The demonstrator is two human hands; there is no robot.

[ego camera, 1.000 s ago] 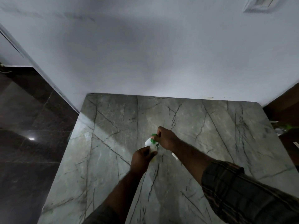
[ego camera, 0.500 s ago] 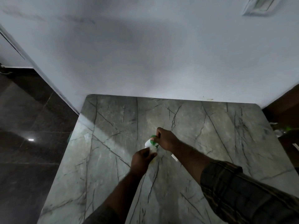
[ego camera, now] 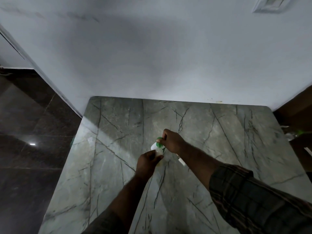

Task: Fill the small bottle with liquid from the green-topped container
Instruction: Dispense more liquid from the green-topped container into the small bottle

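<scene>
My left hand (ego camera: 147,162) is closed around a small pale bottle (ego camera: 159,152) held just above the marble table (ego camera: 118,166); only the bottle's upper part shows past my fingers. My right hand (ego camera: 172,141) grips the green-topped container (ego camera: 158,144), a white body with a green top, pressed against the small bottle's mouth. Most of the container is hidden by my fingers. No liquid can be made out.
A small white object (ego camera: 181,160) lies on the table under my right forearm. The white wall (ego camera: 152,56) runs along the table's far edge. Dark tiled floor (ego camera: 25,149) lies left; dark furniture with green-tinted clutter (ego camera: 298,132) stands at the right.
Both hands with the bottle and container stay together at the table's middle; the view has shifted slightly, and my hands' grip looks unchanged.
</scene>
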